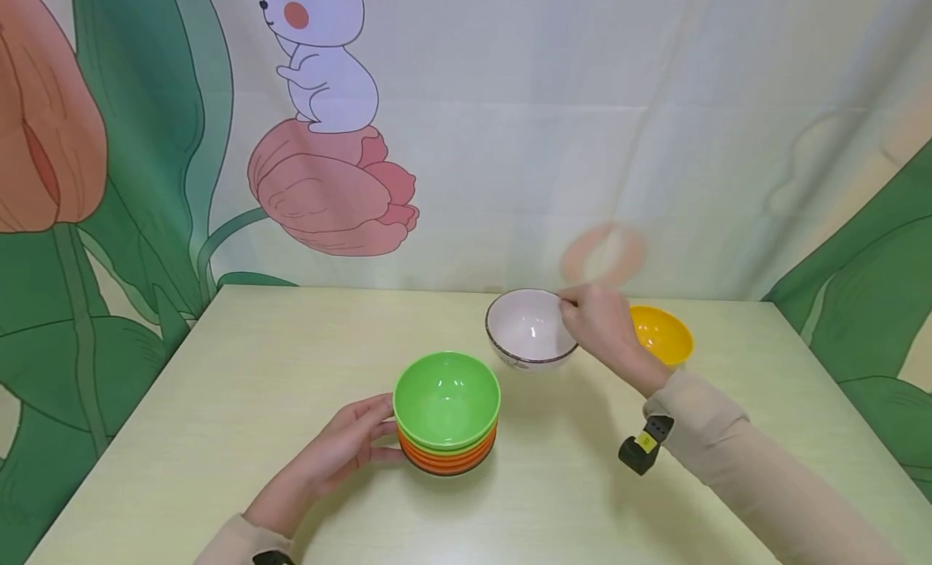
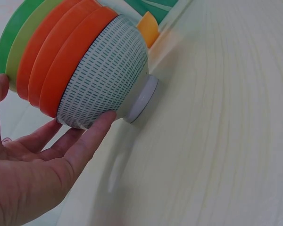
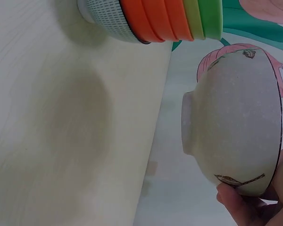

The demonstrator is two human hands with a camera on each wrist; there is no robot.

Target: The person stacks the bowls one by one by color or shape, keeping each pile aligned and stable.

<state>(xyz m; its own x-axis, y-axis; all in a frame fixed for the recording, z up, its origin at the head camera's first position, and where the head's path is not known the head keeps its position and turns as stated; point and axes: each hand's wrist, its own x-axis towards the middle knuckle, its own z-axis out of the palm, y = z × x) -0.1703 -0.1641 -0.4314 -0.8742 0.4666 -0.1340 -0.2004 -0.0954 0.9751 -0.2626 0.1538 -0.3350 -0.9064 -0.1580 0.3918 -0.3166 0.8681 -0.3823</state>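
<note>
A stack of nested bowls (image 1: 446, 403) stands on the table, bright green on top, then light green and several orange ones. The lowest is a white bowl with green dashes (image 2: 104, 70), its foot on the table. My left hand (image 1: 353, 439) touches the stack's left side, thumb by the green rim and relaxed fingers along the patterned bowl (image 3: 114, 21). My right hand (image 1: 604, 326) pinches the rim of a white bowl (image 1: 530, 330) with a dark edge and a brown leaf design (image 3: 240, 180). This bowl hangs above the table, behind and right of the stack.
A yellow bowl (image 1: 664, 334) sits at the back right, partly covered by my right hand. The pale wooden table (image 1: 218, 371) ends at a curtain (image 1: 473, 184) printed with flowers and a white animal.
</note>
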